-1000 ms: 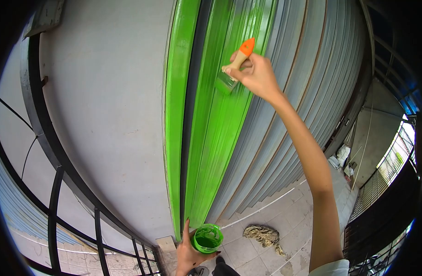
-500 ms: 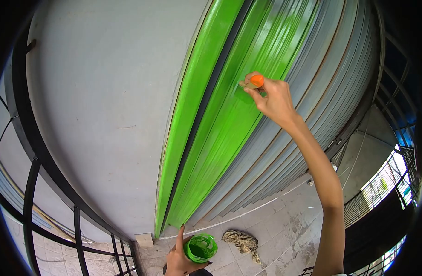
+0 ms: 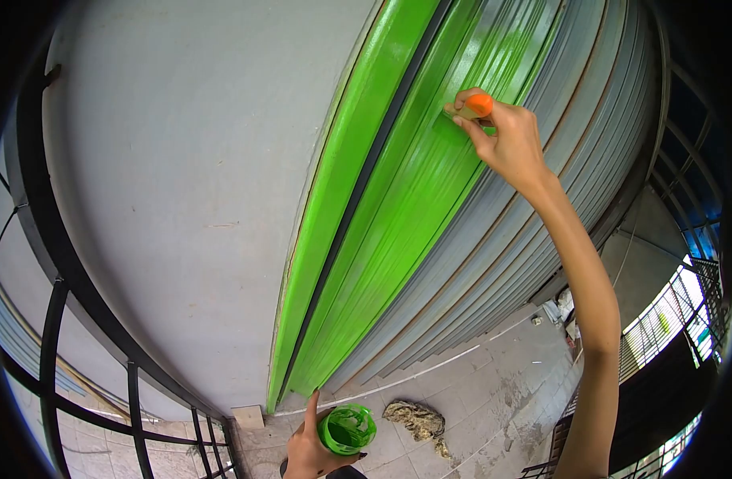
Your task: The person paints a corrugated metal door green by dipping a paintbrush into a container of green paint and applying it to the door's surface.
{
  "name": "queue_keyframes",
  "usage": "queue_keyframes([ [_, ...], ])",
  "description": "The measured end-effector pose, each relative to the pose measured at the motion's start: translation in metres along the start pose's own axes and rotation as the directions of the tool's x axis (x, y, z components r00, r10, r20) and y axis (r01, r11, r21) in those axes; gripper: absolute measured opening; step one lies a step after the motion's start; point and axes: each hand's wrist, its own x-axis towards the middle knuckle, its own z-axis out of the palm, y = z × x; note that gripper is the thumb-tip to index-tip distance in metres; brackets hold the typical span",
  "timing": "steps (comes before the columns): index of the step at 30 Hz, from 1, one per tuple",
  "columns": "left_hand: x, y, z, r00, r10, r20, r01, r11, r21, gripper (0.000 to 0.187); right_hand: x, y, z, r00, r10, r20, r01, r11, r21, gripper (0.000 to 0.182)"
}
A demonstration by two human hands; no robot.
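My right hand [image 3: 506, 136] is closed round a paintbrush [image 3: 479, 105] with an orange handle end. Its bristle end lies against the wet green painted panel [image 3: 406, 215], mostly hidden by my fingers. Low in the view, my left hand [image 3: 308, 451] wraps round a small tub of green paint [image 3: 348, 429], its opening facing up. The left index finger stretches away from the tub, toward the bottom of the panel. Grey unpainted shutter slats [image 3: 494, 231] run along the panel's right side.
A plain grey wall [image 3: 182, 199] stands left of the green strip. Black metal railings [image 3: 55, 319] curve along the left edge. On the tiled floor [image 3: 486, 399] lies a crumpled, stained rag [image 3: 414, 420]. A small block [image 3: 249, 417] sits at the wall's foot.
My right hand has moved up and to the right along the green panel with the paintbrush. The left hand and paint tub stay almost where they were.
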Motion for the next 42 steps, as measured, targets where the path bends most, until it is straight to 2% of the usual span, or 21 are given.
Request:
queue_keyframes([
  [3,0.0,0.001,-0.001,1.0,0.009,0.002,-0.009,1.0,0.001,0.134,0.01,0.008,-0.007,0.999,-0.048,-0.002,0.048,0.996,-0.069,0.022],
  [6,0.002,-0.001,0.001,0.999,0.039,-0.007,-0.039,0.999,-0.001,0.134,0.035,0.023,-0.028,0.989,-0.105,-0.108,0.086,0.982,-0.168,0.019],
  [9,0.004,0.0,0.001,0.998,0.059,0.0,-0.059,0.998,0.002,0.135,0.064,0.018,-0.067,0.97,-0.204,-0.133,0.137,0.908,-0.396,0.022],
  [12,0.005,-0.001,0.0,0.997,0.074,0.008,-0.074,0.997,0.027,0.137,0.062,0.003,-0.081,0.967,0.033,-0.252,-0.046,0.998,-0.046,0.018],
  [13,0.005,0.0,0.0,0.997,0.071,0.012,-0.071,0.997,0.034,0.137,0.051,-0.009,-0.071,0.974,0.083,-0.213,-0.052,0.987,0.149,0.017],
  [14,0.005,0.0,0.0,0.998,0.068,0.017,-0.069,0.997,0.04,0.137,0.031,-0.026,-0.052,0.979,0.124,-0.164,-0.062,0.939,0.339,0.016],
  [15,0.003,0.0,0.001,0.997,0.068,0.021,-0.069,0.997,0.042,0.137,0.007,-0.045,-0.037,0.976,0.217,-0.011,-0.192,0.885,0.424,0.015],
  [17,0.001,0.001,-0.001,0.997,0.068,0.024,-0.069,0.996,0.049,0.137,-0.052,-0.067,0.011,0.942,0.25,0.225,-0.332,0.797,0.504,0.013],
  [18,0.0,0.001,-0.001,0.997,0.07,0.021,-0.071,0.996,0.051,0.137,-0.082,-0.076,0.035,0.942,0.214,0.259,-0.321,0.803,0.502,0.013],
  [20,-0.002,-0.002,-0.001,0.997,0.072,0.014,-0.073,0.996,0.056,0.137,-0.118,-0.091,0.063,0.928,0.212,0.305,-0.342,0.808,0.48,0.013],
  [23,-0.004,-0.003,0.0,0.997,0.078,-0.004,-0.078,0.997,0.025,0.137,-0.129,-0.09,0.075,0.958,0.139,0.252,-0.23,0.896,0.38,0.014],
  [26,-0.007,-0.003,0.0,0.999,0.038,-0.007,-0.038,0.999,0.023,0.137,-0.105,-0.082,0.059,0.993,0.038,0.111,-0.062,0.973,0.224,0.014],
  [29,-0.006,-0.008,0.002,0.999,0.051,-0.014,-0.05,0.997,0.056,0.136,-0.077,-0.084,0.046,0.98,-0.17,-0.103,0.167,0.985,-0.033,0.012],
  [32,-0.007,-0.005,0.001,0.998,0.062,-0.011,-0.061,0.997,0.056,0.136,-0.092,-0.1,0.069,0.93,-0.368,0.0,0.361,0.912,-0.193,0.01],
  [35,-0.01,-0.001,-0.003,0.999,0.041,-0.026,-0.041,0.999,0.022,0.136,-0.112,-0.107,0.088,0.896,-0.443,0.031,0.431,0.852,-0.297,0.011],
  [39,-0.012,-0.007,-0.002,0.999,0.033,-0.043,-0.031,0.999,0.039,0.137,-0.106,-0.098,0.088,0.944,-0.329,0.024,0.314,0.876,-0.366,0.014],
  [42,-0.011,-0.005,-0.004,0.999,0.009,-0.043,-0.007,0.999,0.046,0.137,-0.103,-0.1,0.087,0.943,-0.33,0.037,0.32,0.874,-0.365,0.014],
])
